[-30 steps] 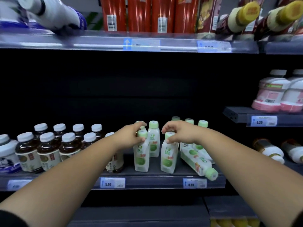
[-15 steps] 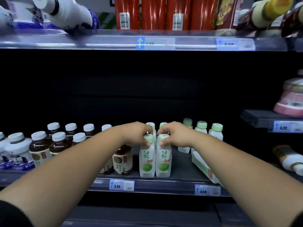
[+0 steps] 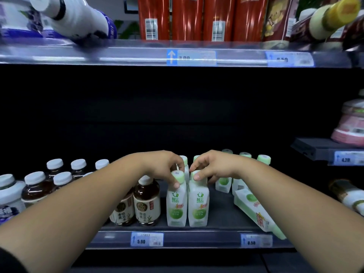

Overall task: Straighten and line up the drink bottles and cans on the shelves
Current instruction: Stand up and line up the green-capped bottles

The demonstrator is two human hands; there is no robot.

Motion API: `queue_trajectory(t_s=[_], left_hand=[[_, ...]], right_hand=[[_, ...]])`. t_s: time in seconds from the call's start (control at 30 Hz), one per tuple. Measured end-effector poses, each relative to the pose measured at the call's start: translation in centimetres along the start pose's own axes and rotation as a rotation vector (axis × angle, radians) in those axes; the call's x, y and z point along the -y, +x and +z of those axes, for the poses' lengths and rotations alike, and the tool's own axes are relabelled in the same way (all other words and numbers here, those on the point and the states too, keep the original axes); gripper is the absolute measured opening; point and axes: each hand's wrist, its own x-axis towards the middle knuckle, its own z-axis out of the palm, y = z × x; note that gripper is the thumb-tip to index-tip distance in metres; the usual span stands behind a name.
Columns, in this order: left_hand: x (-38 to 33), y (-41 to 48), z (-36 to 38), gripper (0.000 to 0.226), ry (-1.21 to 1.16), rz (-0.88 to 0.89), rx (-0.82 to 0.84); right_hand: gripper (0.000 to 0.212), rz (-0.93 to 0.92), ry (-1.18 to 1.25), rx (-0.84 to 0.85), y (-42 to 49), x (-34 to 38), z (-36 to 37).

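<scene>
In the head view the left hand pinches the green cap of the left white bottle and the right hand pinches the cap of the right white bottle. Both stand upright and touching near the front lip of the middle shelf, just beside the brown tea bottles. The step looks like squaring this pair to the edge. Next likely comes the toppled bottle, its cap overhanging the lip at the right, to be stood up in the bare room before the back row.
</scene>
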Motion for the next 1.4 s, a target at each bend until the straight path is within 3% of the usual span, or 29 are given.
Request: queue_trajectory(t_s=[0.07,0.17,0.23,0.43,0.63,0.8,0.9,1.07,1.23,1.4], left_hand=[[0.4,0.4,-0.4,0.034,-0.102,0.023,-0.039],[1.2,1.4,-0.9,0.027,-0.203,0.019,-0.279],[1.7,2.5,-0.9,0.035,-0.177,-0.003,-0.357],[2.4,5.2,1.0,0.054,-0.206,-0.025,-0.212],[3.0,5.8,1.5,0.042,-0.205,-0.009,-0.190],[3.7,5.0,0.6,0.030,-0.203,0.044,-0.080],[3.9,4.4,0.5,0.028,-0.248,0.053,-0.044],[3.7,4.2,0.1,0.029,-0.271,0.047,-0.022],[2.2,4.6,-0.6,0.044,-0.276,0.069,-0.102],[-1.0,6.6,-0.6,0.038,-0.250,0.133,-0.148]], right_hand=[[0.026,-0.046,0.001,-0.227,0.8,-0.1,-0.4],[0.033,-0.043,-0.140,-0.456,2.4,-0.8,-1.4],[0.043,0.004,-0.171,-0.434,3.2,-1.6,-1.6],[0.038,0.056,-0.106,-0.323,3.8,-2.5,-0.5],[0.025,0.058,-0.120,-0.352,4.4,-2.8,0.2],[0.020,0.042,-0.017,-0.142,3.6,-1.8,-0.3],[0.021,0.037,0.004,-0.098,3.1,-1.5,-0.1],[0.025,0.038,-0.004,-0.116,2.7,-1.2,0.0],[0.043,0.018,-0.096,-0.216,1.3,-1.0,-1.2],[0.033,0.008,-0.036,-0.422,-1.3,-3.7,-3.8]])
